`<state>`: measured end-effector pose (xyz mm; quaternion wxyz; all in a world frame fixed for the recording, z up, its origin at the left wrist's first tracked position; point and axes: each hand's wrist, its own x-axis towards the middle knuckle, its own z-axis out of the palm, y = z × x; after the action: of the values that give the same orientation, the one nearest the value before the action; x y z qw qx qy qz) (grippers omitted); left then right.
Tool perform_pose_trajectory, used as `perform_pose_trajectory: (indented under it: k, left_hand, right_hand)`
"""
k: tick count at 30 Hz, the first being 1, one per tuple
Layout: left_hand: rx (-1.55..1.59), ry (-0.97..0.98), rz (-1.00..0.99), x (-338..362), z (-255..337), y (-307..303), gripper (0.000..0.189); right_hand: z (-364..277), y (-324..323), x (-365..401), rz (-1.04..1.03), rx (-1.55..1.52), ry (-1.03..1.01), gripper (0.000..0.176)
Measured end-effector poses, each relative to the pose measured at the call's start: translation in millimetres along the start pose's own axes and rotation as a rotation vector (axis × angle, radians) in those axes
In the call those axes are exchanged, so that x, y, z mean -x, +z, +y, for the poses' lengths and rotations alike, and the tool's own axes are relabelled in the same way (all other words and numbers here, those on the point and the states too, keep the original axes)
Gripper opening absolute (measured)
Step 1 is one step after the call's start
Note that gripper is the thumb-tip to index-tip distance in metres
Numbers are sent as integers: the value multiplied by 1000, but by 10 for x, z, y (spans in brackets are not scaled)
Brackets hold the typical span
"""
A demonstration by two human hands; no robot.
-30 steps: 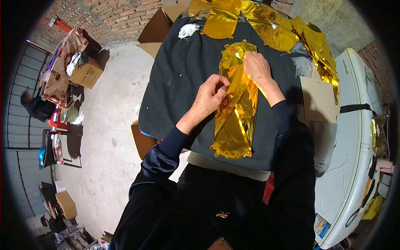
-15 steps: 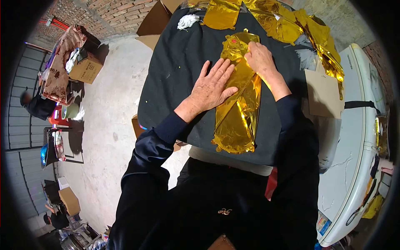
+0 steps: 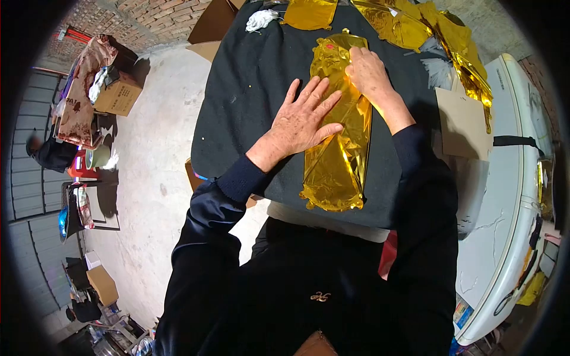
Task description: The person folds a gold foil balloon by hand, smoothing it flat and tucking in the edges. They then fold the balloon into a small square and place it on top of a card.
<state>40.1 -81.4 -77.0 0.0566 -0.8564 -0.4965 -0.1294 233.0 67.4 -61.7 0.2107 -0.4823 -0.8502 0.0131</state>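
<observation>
A flat, folded gold foil balloon [image 3: 332, 172] lies lengthwise on the black cloth [image 3: 237, 113] over the table. Its edges are scalloped at both ends, and a small red mark shows near the far end. My left hand [image 3: 303, 118] rests on the middle of the foil with fingers spread, its palm partly on the cloth. Farther up, at the right edge, my right hand [image 3: 369, 74] has its fingers curled and pinched on the foil. The fingertips are partly hidden.
More gold foil balloons [image 3: 409, 29] lie along the table's far side. A white string bundle [image 3: 261, 21] is at the far left. Clear plastic strips [image 3: 438, 72] and a cardboard sheet [image 3: 466, 121] sit at the right, beside a white freezer-like cabinet [image 3: 504, 196]. A person [image 3: 50, 154] is in the background.
The view has shifted slightly, so the table appears a little higher. My right hand's fingers have turned a little at the foil's edge. My left hand stays spread on the foil.
</observation>
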Motion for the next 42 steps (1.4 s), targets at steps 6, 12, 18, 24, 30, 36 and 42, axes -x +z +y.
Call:
perform_pose_trajectory:
  k: [6,12,18,24,30,36,42]
  left_hand:
    - [-15,10,1,-5,10,-2,78]
    - [-41,16,-12,-6,-4,22,78]
    - [-19,12,-45,-7,-11,37,79]
    - [-44,22,11,4,-16,119,83]
    - [35,39,27,190,47,92,82]
    - [69,47,-49,451,153,-132,77]
    - [113,92,-213,801,253,-401,68]
  right_hand:
    - [-45,-111,32,-26,2,16,25]
    - [-355,-118,147,134,16,-407,41]
    - [-298,210,337,-207,-67,-418,61]
    - [-238,329,356,-174,-175,-401,70]
    - [-216,405,344,-132,-197,-412,76]
    - [-257,392,353,-131,-59,-400,72]
    - [-314,366,392,-78,1,-403,69]
